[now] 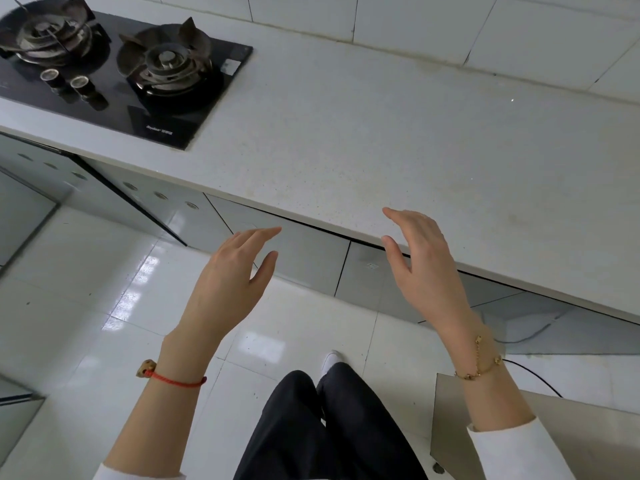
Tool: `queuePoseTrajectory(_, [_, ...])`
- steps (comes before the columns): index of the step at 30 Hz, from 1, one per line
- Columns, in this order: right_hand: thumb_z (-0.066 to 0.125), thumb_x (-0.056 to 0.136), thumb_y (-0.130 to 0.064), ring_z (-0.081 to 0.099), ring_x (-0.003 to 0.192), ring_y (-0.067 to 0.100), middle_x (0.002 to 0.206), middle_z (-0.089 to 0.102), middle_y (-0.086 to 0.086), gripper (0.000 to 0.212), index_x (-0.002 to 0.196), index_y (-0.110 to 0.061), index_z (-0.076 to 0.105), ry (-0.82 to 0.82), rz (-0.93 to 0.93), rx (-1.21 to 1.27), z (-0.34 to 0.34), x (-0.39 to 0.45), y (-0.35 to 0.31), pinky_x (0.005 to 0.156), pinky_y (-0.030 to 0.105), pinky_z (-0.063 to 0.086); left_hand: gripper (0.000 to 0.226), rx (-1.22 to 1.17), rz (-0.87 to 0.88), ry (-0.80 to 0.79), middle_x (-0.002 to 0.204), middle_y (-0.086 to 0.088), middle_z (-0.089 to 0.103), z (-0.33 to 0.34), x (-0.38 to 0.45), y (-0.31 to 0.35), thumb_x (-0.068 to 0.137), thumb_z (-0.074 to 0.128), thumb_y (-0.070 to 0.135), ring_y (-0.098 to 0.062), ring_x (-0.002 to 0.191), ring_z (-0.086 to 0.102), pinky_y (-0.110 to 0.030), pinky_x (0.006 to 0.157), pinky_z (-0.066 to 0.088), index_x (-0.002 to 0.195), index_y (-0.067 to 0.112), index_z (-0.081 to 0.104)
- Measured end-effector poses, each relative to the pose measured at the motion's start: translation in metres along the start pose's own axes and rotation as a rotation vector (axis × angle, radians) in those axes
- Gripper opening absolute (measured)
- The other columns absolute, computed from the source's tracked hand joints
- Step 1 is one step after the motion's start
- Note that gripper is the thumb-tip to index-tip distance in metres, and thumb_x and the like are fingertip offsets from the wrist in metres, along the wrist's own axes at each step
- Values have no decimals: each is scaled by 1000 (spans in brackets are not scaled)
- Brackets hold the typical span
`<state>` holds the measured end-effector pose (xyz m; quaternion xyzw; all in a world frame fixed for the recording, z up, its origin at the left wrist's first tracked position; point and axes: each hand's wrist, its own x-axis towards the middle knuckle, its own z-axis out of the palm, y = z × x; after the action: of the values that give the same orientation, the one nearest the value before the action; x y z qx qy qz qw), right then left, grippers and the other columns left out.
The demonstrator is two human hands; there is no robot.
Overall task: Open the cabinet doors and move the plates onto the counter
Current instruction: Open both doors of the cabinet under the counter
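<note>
Seemingly free hands (228, 271) before cabinet doors (304, 258)

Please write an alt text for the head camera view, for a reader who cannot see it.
A person's open left hand and right hand reach toward closed grey cabinet doors under a pale counter, holding nothing. A black gas stove sits in the counter at upper left; no plates are visible.

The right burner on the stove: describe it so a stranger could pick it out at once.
On the white counter, at its left end, lies a black glass stove with two burners. The right burner sits nearest the bare counter; the left burner sits by the picture's edge.
</note>
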<state>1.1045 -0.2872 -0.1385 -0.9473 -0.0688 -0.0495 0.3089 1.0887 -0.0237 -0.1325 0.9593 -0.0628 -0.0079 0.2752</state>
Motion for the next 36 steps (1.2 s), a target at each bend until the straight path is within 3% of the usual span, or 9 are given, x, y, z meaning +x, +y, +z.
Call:
queuePoseTrajectory(4, [47, 100, -22, 47, 119, 14, 124, 58, -3, 35, 134, -14, 52, 58, -39, -28, 39, -10, 26, 105, 33, 39, 38, -1, 1, 6, 133, 3, 60, 50, 2, -25, 99, 50, 25, -18, 124, 54, -24, 99, 39, 137, 22, 53])
queuePoseTrajectory(13, [48, 99, -21, 49, 116, 17, 123, 59, 1, 36, 134, -12, 52, 174, -144, -99, 156, -31, 102, 105, 26, 36, 38, 12, 85, 96, 132, 2, 60, 172, 1, -112, 100, 49, 24, -18, 121, 56, -25, 99, 41, 138, 20, 52])
queuePoseTrajectory(17, [49, 99, -22, 49, 120, 18, 126, 59, 0, 35, 133, -12, 53, 290, -216, -119, 199, -31, 133, 106, 31, 38, 37, 30, 147, 183, 130, 4, 61, 223, 10, -146, 100, 49, 24, -16, 119, 56, -22, 95, 40, 137, 21, 52])
queuePoseTrajectory(22, [48, 100, -22, 50, 119, 24, 125, 59, 4, 36, 134, -10, 52, 398, -311, -168, 241, -27, 164, 105, 37, 39, 36, -7, 241, 303, 118, 7, 63, 270, 26, -174, 99, 49, 25, -12, 112, 59, -32, 93, 49, 135, 21, 54])
queuePoseTrajectory(33, [48, 98, -23, 48, 121, 25, 127, 57, 6, 38, 134, -9, 52, 597, -399, -231, 271, -10, 181, 106, 37, 38, 32, -143, 378, 497, 110, 8, 63, 306, 69, -162, 99, 49, 27, -6, 94, 61, -29, 84, 53, 129, 19, 60])
queuePoseTrajectory(36, [49, 98, -22, 49, 120, 26, 126, 57, 7, 39, 134, -8, 52, 627, -419, -253, 267, -3, 178, 106, 36, 38, 29, -372, 320, 515, 101, 11, 64, 302, 88, -135, 97, 53, 26, -1, 85, 62, -9, 75, 49, 123, 21, 64])
